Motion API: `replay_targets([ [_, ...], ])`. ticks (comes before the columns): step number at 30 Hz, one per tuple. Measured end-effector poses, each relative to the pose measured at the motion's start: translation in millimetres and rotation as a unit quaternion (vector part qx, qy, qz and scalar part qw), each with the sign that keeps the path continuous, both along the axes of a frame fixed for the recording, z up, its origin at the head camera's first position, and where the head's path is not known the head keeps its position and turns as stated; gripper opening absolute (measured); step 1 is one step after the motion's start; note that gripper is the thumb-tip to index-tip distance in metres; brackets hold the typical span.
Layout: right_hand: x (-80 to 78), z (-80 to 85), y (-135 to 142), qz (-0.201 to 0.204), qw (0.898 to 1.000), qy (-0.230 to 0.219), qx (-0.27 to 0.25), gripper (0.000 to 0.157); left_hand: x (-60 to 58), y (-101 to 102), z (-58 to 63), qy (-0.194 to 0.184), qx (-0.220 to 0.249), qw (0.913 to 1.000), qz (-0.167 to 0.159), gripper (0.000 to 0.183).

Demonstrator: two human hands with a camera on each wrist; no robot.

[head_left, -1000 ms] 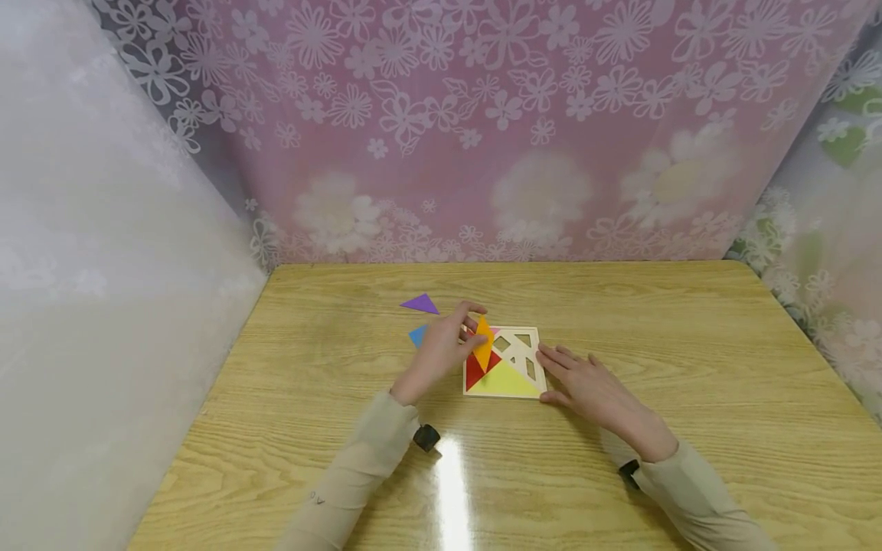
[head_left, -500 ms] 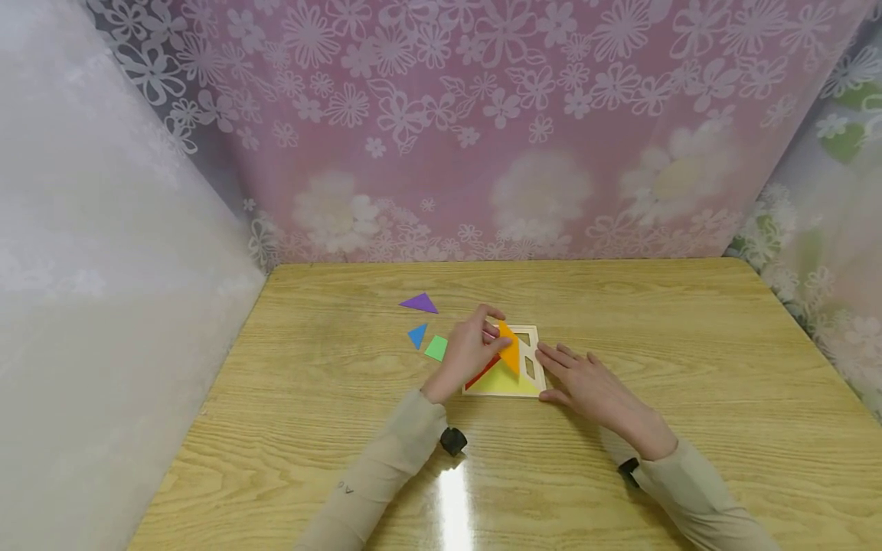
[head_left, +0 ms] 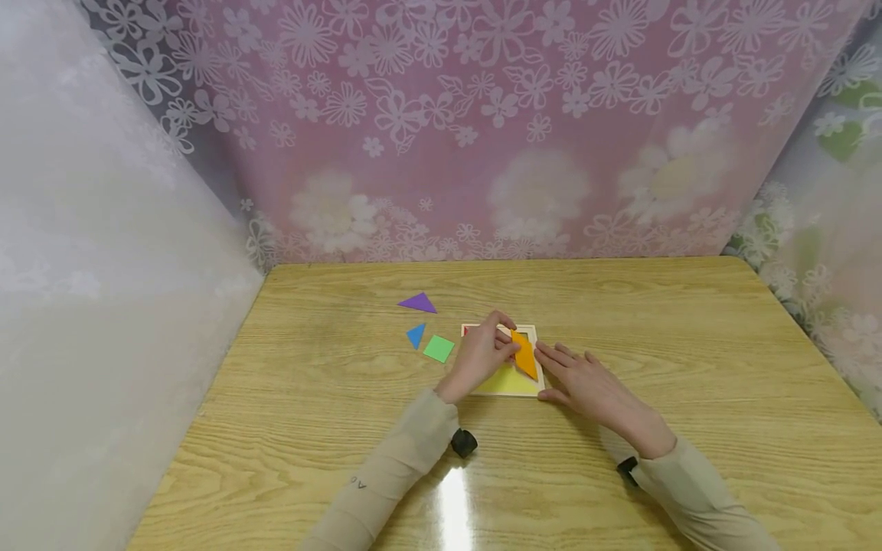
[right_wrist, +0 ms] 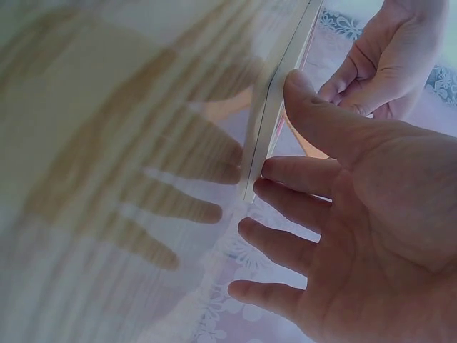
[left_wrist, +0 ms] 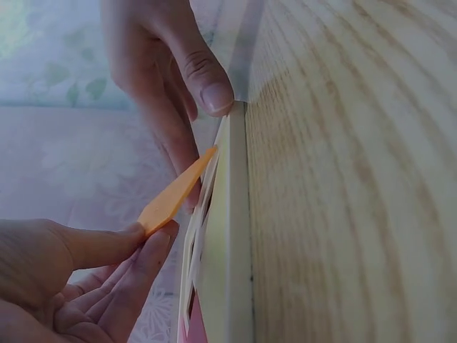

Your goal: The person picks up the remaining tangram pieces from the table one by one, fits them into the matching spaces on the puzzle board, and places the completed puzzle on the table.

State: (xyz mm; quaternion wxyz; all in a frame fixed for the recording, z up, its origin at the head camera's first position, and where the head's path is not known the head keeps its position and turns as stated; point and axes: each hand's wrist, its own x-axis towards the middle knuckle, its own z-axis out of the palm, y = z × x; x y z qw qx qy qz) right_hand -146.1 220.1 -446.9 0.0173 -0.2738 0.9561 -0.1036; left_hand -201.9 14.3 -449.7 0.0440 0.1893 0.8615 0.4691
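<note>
My left hand (head_left: 480, 357) pinches an orange parallelogram tangram piece (head_left: 525, 357) between thumb and fingers. In the left wrist view that piece (left_wrist: 175, 196) is tilted, its far tip close to or touching the wooden puzzle board (left_wrist: 240, 214); contact cannot be told for sure. A yellow triangle (head_left: 506, 381) lies in the front part of the board, and some red shows at its back left corner. My left hand hides much of the board. With fingers extended, my right hand (head_left: 596, 390) touches the board's right edge, thumb at the near corner (right_wrist: 296, 82).
Left of the board lie a green square (head_left: 439, 349), a blue triangle (head_left: 416, 335) and a purple triangle (head_left: 418, 303). The wood-grain table (head_left: 331, 398) extends around them. Floral curtains (head_left: 441, 153) hang behind and at the sides.
The left hand has carried the orange piece rightward across the board, from its left half to its right side. This uncovered the green square. The right hand has stayed in place.
</note>
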Motion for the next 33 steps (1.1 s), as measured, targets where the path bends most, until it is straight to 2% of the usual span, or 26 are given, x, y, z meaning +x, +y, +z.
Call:
replay_targets([
  [7, -0.3, -0.9, 0.0, -0.004, 1.000, -0.003, -0.004, 0.069, -1.9, 3.0, -5.3, -0.023, -0.013, 0.9996, -0.003, 0.027],
  [18, -0.1, -1.1, 0.5, 0.000, 1.000, -0.005, -0.008, 0.068, -2.5, 3.6, -8.7, -0.033, -0.055, 0.9979, -0.014, 0.031],
  [27, 0.4, -1.1, 0.7, 0.001, 1.000, -0.003, -0.006, 0.068, -1.4, 4.1, -6.9, -0.024, -0.064, 0.9975, -0.015, 0.032],
  [33, 1.2, -0.4, 0.4, -0.002, 1.000, -0.001, -0.005, 0.068, -3.4, 6.5, -6.8, -0.009, -0.099, 0.9949, -0.017, 0.034],
])
